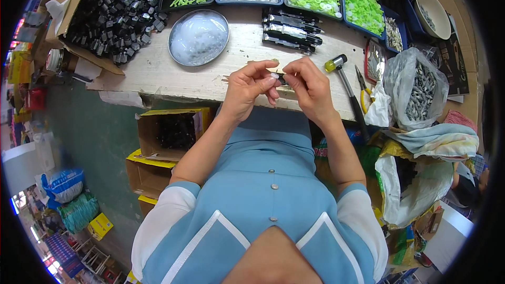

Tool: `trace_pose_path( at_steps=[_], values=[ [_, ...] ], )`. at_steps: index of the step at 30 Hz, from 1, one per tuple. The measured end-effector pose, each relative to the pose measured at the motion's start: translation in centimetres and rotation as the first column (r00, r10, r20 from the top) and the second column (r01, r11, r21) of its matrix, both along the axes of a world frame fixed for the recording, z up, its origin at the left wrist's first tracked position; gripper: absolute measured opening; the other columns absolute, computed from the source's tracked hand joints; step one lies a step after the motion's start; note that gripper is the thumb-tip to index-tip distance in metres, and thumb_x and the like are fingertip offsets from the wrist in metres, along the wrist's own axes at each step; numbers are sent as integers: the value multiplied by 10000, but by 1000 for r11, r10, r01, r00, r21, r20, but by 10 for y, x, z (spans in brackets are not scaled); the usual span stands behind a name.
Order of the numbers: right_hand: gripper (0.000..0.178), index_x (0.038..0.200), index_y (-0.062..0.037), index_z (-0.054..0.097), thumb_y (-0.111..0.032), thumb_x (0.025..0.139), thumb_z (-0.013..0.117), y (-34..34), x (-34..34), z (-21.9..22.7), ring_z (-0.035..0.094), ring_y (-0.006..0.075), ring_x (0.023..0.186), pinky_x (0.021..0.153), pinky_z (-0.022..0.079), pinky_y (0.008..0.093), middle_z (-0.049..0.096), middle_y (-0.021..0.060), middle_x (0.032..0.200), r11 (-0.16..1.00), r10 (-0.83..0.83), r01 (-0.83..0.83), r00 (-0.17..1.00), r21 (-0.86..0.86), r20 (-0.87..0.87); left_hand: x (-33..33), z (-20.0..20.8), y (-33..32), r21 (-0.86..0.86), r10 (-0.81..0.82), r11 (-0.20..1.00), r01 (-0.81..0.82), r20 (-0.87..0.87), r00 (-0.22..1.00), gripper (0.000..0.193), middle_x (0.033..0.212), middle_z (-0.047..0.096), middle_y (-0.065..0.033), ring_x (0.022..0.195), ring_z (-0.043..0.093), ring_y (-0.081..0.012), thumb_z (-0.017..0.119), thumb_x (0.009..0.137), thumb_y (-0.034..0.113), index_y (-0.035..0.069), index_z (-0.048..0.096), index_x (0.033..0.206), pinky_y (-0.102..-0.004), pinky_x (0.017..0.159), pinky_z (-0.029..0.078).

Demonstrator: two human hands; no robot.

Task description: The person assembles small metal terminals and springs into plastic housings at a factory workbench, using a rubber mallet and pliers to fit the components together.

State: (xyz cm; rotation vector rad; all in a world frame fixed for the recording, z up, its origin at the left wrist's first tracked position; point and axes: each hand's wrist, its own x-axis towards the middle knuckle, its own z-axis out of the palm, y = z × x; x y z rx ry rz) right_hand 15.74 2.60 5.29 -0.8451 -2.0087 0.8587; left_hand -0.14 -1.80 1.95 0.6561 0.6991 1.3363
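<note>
At the pale workbench [243, 42], near side, the left hand [244, 88] pinches a small white piece [274, 75]; the right hand [311, 87] grips what seems a dark part [282, 80].

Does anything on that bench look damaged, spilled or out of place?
Yes, the workbench looks damaged along its front edge: it is chipped and ragged, with dark scuffs marking the pale top. No obvious spill shows on it.
</note>
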Motion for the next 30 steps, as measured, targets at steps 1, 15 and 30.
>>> trace_pose_path(
  at_steps=[1,15,30],
  values=[
    [123,893,-18,545,19,777,562,0,-1,-2,587,279,725,586,469,333,547,114,811,1000,0,0,1000,-1,-1,0,-1,1,2,6,1000,-6,4,1000,216,809,624,-100,638,603,-130,570,837,21,-22,581,1048,-248,534,524],
    [102,864,-23,529,-24,768,564,11,-7,-21,559,289,631,510,453,354,530,110,791,989,38,-60,987,134,158,-14,2,5,-62,42,996,-71,-384,922,266,795,574,-30,594,561,-65,596,827,41,-7,575,1088,-171,462,458],
    [108,857,-29,514,-58,771,573,17,-19,-39,557,313,614,533,453,388,512,119,807,976,65,-166,842,143,536,-29,-16,15,162,169,985,-65,-793,585,244,700,515,-26,579,478,-85,657,699,-35,35,652,933,-223,550,414]
  ],
)
